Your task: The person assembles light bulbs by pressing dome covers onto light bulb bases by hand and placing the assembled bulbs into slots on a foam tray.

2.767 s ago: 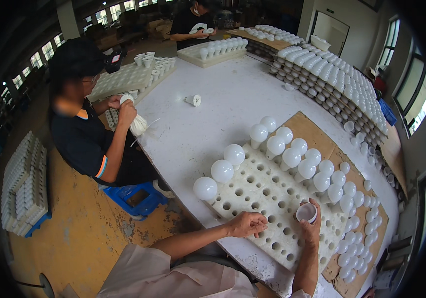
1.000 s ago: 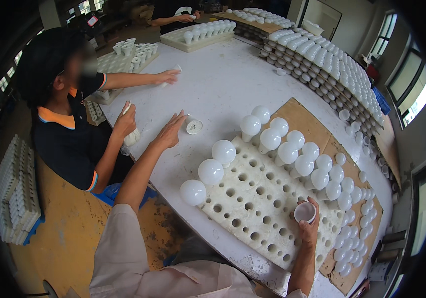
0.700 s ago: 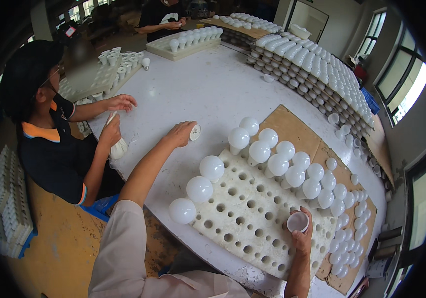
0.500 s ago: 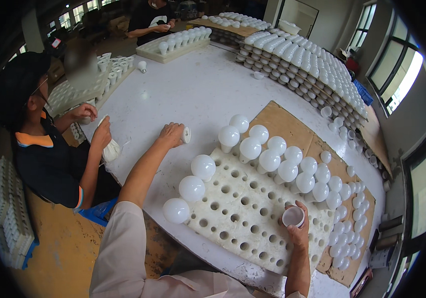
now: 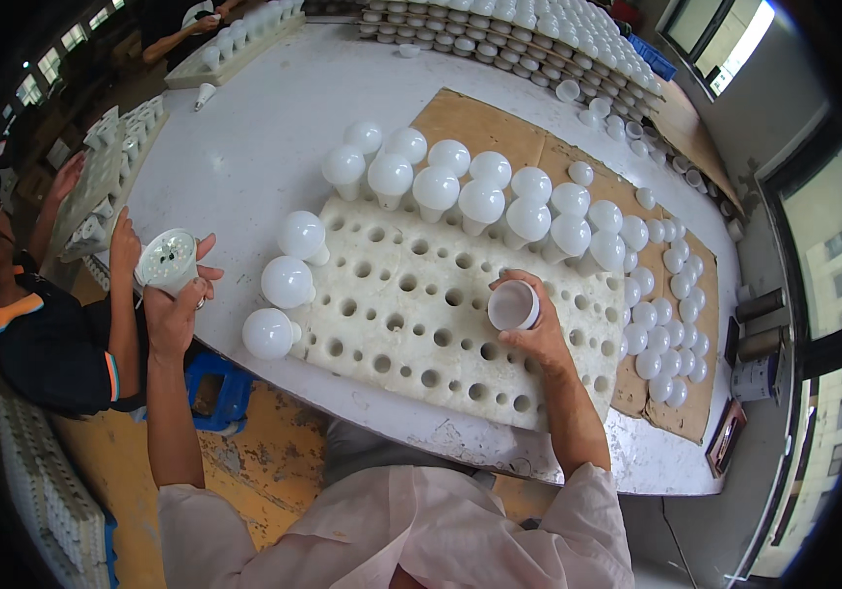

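My left hand (image 5: 172,316) grips a white bulb base (image 5: 168,257), off the table's left edge. The base's round face, with small chips on it, is turned upward. My right hand (image 5: 545,334) is closed round a white bulb cover (image 5: 512,305), its open mouth toward me, above the holed foam tray (image 5: 411,351). Assembled white bulbs (image 5: 437,188) stand in rows along the tray's far side. At its left end, three more bulbs (image 5: 288,283) lean outward.
A cardboard sheet (image 5: 499,123) holds loose bulb covers (image 5: 658,339) at the right. Stacked layers of covers (image 5: 509,49) stand at the back. A co-worker (image 5: 58,339) sits close on the left, beside a blue stool (image 5: 217,391). Another co-worker (image 5: 171,29) stands at the far left.
The view has shifted. My left hand has come back from the table with the bulb base and turned its chip-covered face up. My right hand has moved the cover left over the tray.
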